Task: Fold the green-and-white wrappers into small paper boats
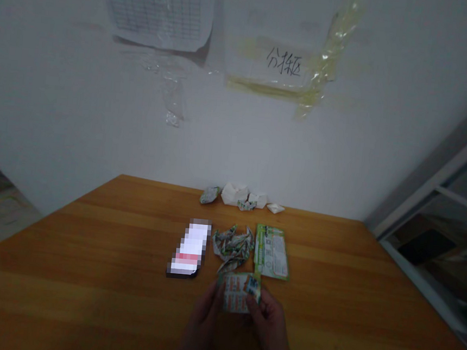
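Observation:
Between my two hands is a small printed packet (236,294) with rows of orange and green print and a dark patch at its upper right. My left hand (205,306) grips its left edge. My right hand (268,314) pinches the right side, thumb on the front. Just beyond it on the table lies a crumpled green and white wrapper (233,247). To the right of that wrapper is a flat green packet (271,252) with a white text panel. A phone (190,247) with a lit, blurred screen lies to the left.
Along the back edge of the wooden table (110,229) sit crumpled white tissue (234,194), a balled green wrapper (209,195) and a small white scrap (275,207). Taped papers (284,59) hang on the wall behind. A shelf frame (440,193) stands at the right.

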Demonstrator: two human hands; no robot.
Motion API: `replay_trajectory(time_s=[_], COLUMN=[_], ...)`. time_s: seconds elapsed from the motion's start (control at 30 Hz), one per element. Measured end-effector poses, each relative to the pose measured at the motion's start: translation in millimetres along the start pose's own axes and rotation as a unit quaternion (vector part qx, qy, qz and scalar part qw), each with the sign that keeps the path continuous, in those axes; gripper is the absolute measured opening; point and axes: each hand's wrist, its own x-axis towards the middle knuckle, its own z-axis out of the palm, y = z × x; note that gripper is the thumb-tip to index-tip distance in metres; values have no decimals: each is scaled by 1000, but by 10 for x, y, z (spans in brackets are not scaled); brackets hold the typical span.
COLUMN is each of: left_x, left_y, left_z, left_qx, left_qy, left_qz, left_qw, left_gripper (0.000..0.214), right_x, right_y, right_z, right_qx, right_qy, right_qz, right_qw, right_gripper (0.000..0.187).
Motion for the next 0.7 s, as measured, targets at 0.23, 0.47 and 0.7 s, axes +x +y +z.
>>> replay_trajectory(time_s=[0.23,0.47,0.7], left_x=[-2,-8,8], left_y=[-82,-112,-107], left_z=[-49,-62,-55], left_qx=[15,31,29], left_qy=[-31,-7,7], left_qz=[18,17,12], left_qw=[999,999,999], left_gripper=[57,57,59], right_x=[21,0,-5], right_y=[91,80,38], right_z=[-22,0,26], right_qx=[12,15,17], right_qy=[1,-8,-3], right_qz=[52,40,45], right_qw=[999,999,999], right_gripper=[49,50,49])
